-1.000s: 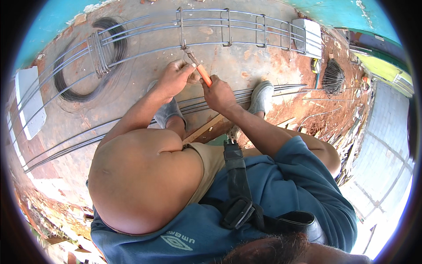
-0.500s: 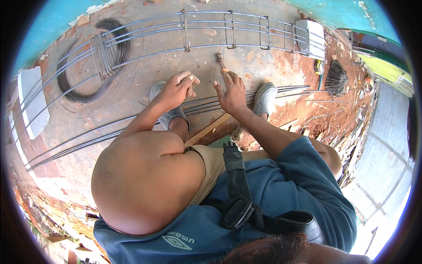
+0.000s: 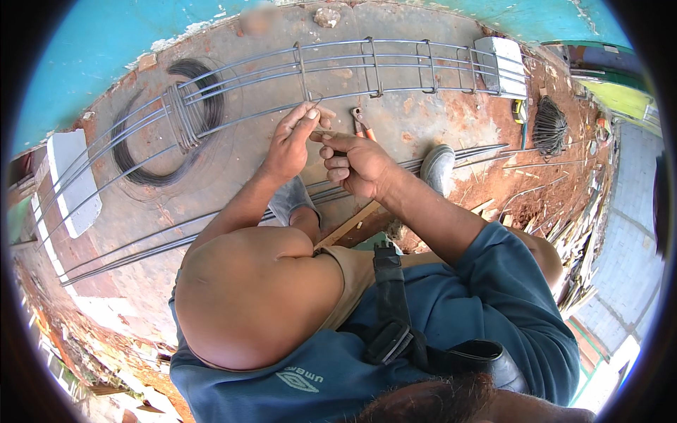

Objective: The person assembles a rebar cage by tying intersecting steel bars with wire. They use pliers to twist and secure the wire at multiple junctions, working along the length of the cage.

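My left hand [image 3: 290, 144] is closed in a pinch around a thin tie wire [image 3: 319, 102], whose fine loop stands up beside the fingertips. My right hand [image 3: 361, 166] has its fingers curled and its thumb pointing at the left hand. The wire appears to run between both sets of fingertips, partly hidden by them. Just beyond the right hand, pincers [image 3: 357, 115] with orange handles lie on the floor, jaws facing away; the hand covers the handle ends. A long rebar cage [image 3: 338, 97] with square stirrups passes right in front of my hands.
White blocks [image 3: 499, 67] stand under the cage's ends. At left lies a coil of dark wire [image 3: 151, 180] beneath bunched stirrups [image 3: 185, 116]. Loose rebars [image 3: 169, 243] cross the floor by my shoes. At right are a tape measure [image 3: 520, 111] and a wire bundle [image 3: 549, 127].
My right hand has left the pincers on the floor and come in beside my left hand, fingers curling. The left hand has risen toward the cage. The view has shifted slightly.
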Demonstrator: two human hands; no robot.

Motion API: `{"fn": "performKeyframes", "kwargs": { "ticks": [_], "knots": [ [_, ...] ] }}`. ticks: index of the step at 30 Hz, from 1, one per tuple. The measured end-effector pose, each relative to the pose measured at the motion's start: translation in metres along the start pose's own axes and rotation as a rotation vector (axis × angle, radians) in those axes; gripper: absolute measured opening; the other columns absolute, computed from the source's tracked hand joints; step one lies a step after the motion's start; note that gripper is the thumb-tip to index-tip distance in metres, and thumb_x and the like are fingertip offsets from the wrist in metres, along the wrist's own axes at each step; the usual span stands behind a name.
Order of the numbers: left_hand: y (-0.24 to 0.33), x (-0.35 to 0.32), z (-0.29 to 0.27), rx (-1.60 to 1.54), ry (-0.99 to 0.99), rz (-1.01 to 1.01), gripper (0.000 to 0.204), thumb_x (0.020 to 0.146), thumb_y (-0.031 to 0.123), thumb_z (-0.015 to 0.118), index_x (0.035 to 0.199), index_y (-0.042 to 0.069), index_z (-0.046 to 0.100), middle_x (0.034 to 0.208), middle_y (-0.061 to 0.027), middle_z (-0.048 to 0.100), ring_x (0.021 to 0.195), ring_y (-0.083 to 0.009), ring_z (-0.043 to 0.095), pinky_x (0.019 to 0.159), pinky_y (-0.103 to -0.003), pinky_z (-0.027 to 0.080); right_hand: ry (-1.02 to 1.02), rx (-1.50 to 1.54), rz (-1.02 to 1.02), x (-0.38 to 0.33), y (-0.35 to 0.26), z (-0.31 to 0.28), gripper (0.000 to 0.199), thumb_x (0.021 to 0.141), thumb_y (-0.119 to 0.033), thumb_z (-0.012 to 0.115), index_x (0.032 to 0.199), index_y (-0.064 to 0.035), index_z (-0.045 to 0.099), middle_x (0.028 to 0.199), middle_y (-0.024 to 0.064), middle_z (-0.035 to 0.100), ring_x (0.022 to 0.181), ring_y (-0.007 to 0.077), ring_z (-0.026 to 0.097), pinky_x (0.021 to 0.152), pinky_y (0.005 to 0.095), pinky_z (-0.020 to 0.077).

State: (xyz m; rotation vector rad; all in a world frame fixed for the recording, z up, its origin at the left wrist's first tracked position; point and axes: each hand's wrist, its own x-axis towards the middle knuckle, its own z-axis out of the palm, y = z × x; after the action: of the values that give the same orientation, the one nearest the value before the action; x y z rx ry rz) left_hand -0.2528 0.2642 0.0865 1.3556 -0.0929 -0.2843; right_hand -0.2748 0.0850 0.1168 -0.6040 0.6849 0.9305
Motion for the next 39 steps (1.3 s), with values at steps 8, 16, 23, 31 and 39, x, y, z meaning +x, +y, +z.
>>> {"fn": "performKeyframes", "kwargs": {
  "ticks": [8, 16, 23, 31, 39],
  "knots": [
    [0.015, 0.038, -0.038, -0.137, 0.16, -0.298, 0.037, 0.114, 0.033, 0.056, 0.124, 0.005, 0.077, 0.104, 0.0022, 0.071, 0.097, -0.0087, 0.058, 0.087, -0.027, 0.042, 0.145, -0.885, -0.563, -0.004, 0.023, 0.002, 0.037, 0.116, -0.03, 0.058, 0.141, -0.007, 0.072, 0.073, -0.0044, 0.055, 0.062, 0.0033, 0.043, 0.052, 0.0227, 0.0347],
    [0.027, 0.054, -0.04, 0.087, 0.063, -0.188, 0.038, 0.113, 0.032, 0.054, 0.123, 0.005, 0.079, 0.11, -0.0023, 0.075, 0.105, -0.0139, 0.062, 0.092, -0.032, 0.046, 0.316, -0.694, -0.345, 0.006, -0.02, 0.031, 0.035, 0.114, -0.03, 0.063, 0.137, -0.0058, 0.075, 0.081, -0.0025, 0.062, 0.063, 0.0065, 0.047, 0.057, 0.0252, 0.0399],
    [0.049, 0.091, -0.07, 0.382, -0.05, -0.444, 0.042, 0.112, 0.038, 0.062, 0.112, 0.002, 0.083, 0.095, -0.0046, 0.075, 0.089, -0.0163, 0.066, 0.087, -0.036, 0.054, 0.237, -0.587, -0.368, 0.012, -0.038, 0.044, 0.028, 0.113, -0.026, 0.063, 0.129, -0.0046, 0.074, 0.082, -0.0055, 0.05, 0.061, 0.0024, 0.037, 0.048, 0.0203, 0.027],
    [0.034, 0.141, -0.114, 0.985, 0.224, -0.058, 0.052, 0.108, 0.047, 0.063, 0.115, -0.002, 0.079, 0.089, -0.013, 0.075, 0.086, -0.0242, 0.071, 0.083, -0.041, 0.054, 0.113, -0.123, -0.01, 0.05, -0.071, 0.043, 0.023, 0.116, -0.018, 0.054, 0.13, -0.0037, 0.065, 0.081, -0.0064, 0.045, 0.061, 0.0042, 0.032, 0.047, 0.0189, 0.0271],
    [0.029, 0.169, -0.111, 1.174, 0.008, -0.432, 0.065, 0.106, 0.057, 0.062, 0.123, -0.003, 0.078, 0.099, -0.023, 0.081, 0.098, -0.037, 0.078, 0.091, -0.047, 0.057, 0.103, -0.052, -0.047, 0.084, -0.083, 0.043, 0.025, 0.117, -0.019, 0.053, 0.131, -0.0047, 0.066, 0.082, -0.0056, 0.047, 0.061, 0.0052, 0.033, 0.048, 0.0187, 0.0297]
  ]
}}
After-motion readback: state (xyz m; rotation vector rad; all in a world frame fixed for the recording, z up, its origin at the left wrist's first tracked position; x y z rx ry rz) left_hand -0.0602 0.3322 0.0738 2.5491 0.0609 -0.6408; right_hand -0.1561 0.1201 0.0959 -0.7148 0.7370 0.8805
